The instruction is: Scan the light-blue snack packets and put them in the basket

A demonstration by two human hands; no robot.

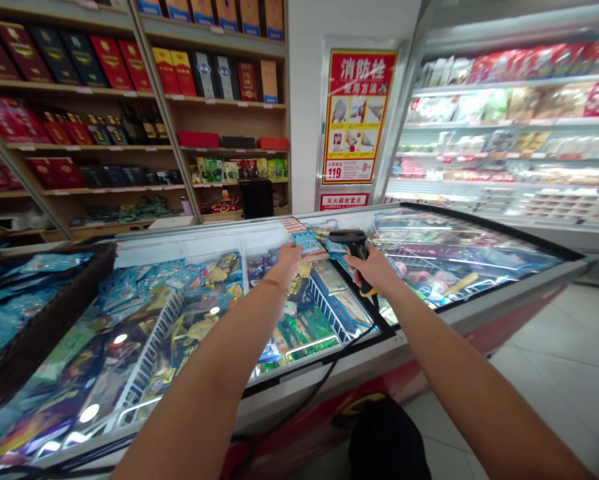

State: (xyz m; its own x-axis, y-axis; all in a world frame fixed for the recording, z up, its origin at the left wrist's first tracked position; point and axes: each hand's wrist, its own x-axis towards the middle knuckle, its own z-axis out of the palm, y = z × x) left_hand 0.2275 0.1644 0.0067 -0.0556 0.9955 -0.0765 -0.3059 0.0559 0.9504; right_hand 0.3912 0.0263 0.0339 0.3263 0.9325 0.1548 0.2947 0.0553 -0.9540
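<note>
My right hand [372,270] is wrapped round the handle of a black barcode scanner [349,237] with a yellow-edged base. Its head points left, and its cable runs down over the freezer's front edge. Just left of it, my left hand [288,259] pinches the near-left edge of a flat light-blue and orange packet [308,243]. Both hands are above the glass top of a chest freezer [324,363]. Another blue packet [335,249] lies close to the scanner, partly covered by it.
A dark-rimmed box [87,283] of blue packets stands on the freezer at left. Packaged goods lie in white wire baskets [152,343] under the glass. Shelves of boxes [224,73] line the back, a lit refrigerated display [509,123] the right. Floor tiles [544,373] show at lower right.
</note>
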